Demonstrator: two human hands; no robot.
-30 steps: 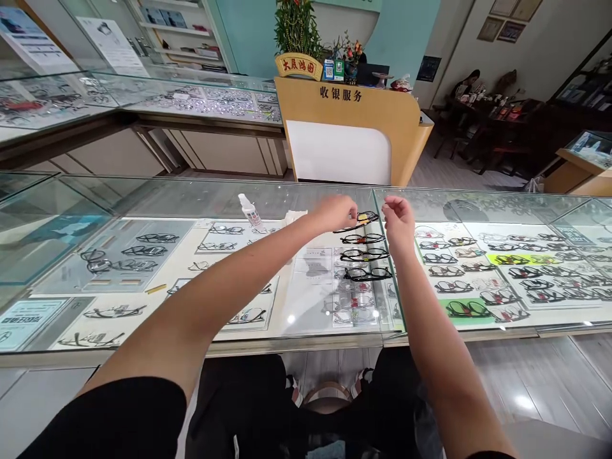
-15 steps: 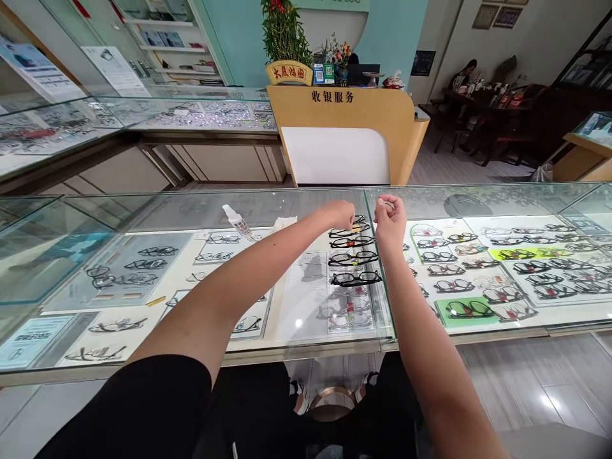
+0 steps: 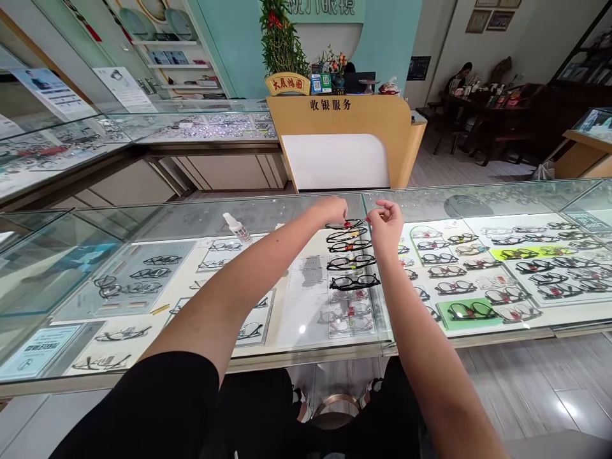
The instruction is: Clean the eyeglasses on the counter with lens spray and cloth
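Several dark-framed eyeglasses [image 3: 352,262] lie in a column on the glass counter top. At the far end of that column, my left hand [image 3: 331,209] is closed at the left side of the farthest eyeglasses [image 3: 346,224]; its fingertips are partly hidden. My right hand [image 3: 387,226] has thumb and forefinger pinched at the right end of the same pair, the other fingers loosely curled. A white spray bottle [image 3: 237,228] stands on the glass to the left of my left forearm.
The glass display counter [image 3: 310,347] holds more eyeglasses under its top on both sides, some on a green card [image 3: 444,306]. Across the aisle stand a wooden cashier desk [image 3: 344,115] and another glass case [image 3: 205,131]. A person [image 3: 459,76] sits at a far table.
The farthest eyeglasses have shifted slightly left, into line with the others. My right hand has come nearer to them, its fingers going from a curled fist to a pinch. The view has tilted up slightly.
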